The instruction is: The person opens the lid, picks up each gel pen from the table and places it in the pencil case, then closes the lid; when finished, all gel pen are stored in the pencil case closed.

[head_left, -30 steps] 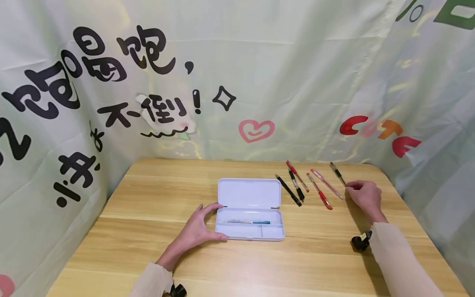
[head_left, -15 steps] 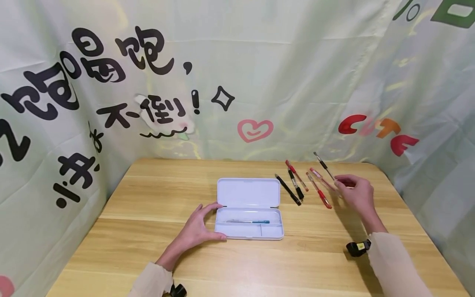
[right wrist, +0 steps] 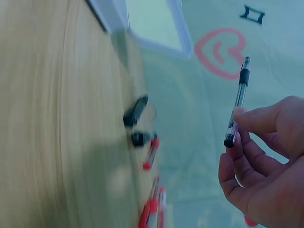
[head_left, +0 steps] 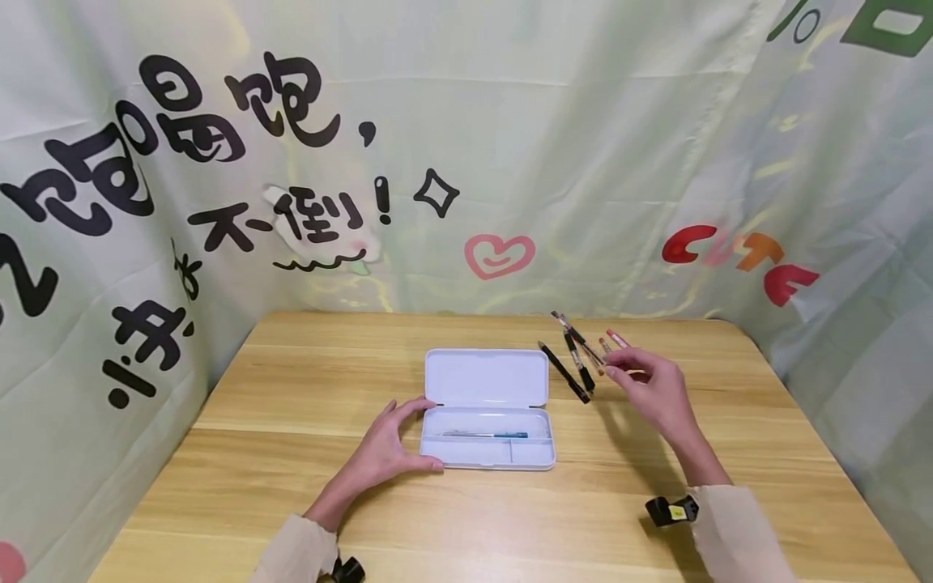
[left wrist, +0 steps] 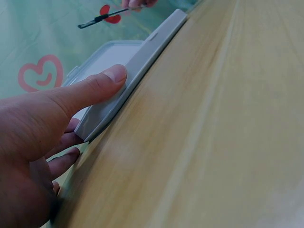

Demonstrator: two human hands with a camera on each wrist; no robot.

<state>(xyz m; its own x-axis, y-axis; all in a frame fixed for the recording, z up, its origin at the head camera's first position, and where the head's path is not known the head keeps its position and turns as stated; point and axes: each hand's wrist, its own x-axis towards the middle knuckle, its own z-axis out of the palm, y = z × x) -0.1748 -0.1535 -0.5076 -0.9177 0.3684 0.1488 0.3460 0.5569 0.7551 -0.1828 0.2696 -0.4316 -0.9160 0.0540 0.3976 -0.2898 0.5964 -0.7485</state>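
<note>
A white pencil case [head_left: 487,380] lies open on the wooden table, lid flat behind the tray, with one blue pen [head_left: 490,436] in the tray. My left hand [head_left: 408,433] holds the case's left end, thumb on the front wall and fingers at the hinge side; the left wrist view shows the thumb [left wrist: 97,88] pressed on the case wall [left wrist: 142,66]. My right hand [head_left: 615,372] pinches a black pen [head_left: 577,334] in the air, right of the lid. In the right wrist view the black pen [right wrist: 238,97] points up from the right hand [right wrist: 237,126].
Several more pens lie on the table under and behind my right hand: two black ones [head_left: 567,374] and red ones [head_left: 616,338]. A printed cloth backdrop [head_left: 510,146] closes in the table at the back and both sides. Bare wood [head_left: 291,380] spreads left of the case.
My right hand picked the black pen up from the far right of the table and carried it left, above the other pens, towards the case. The left hand and case stayed put.
</note>
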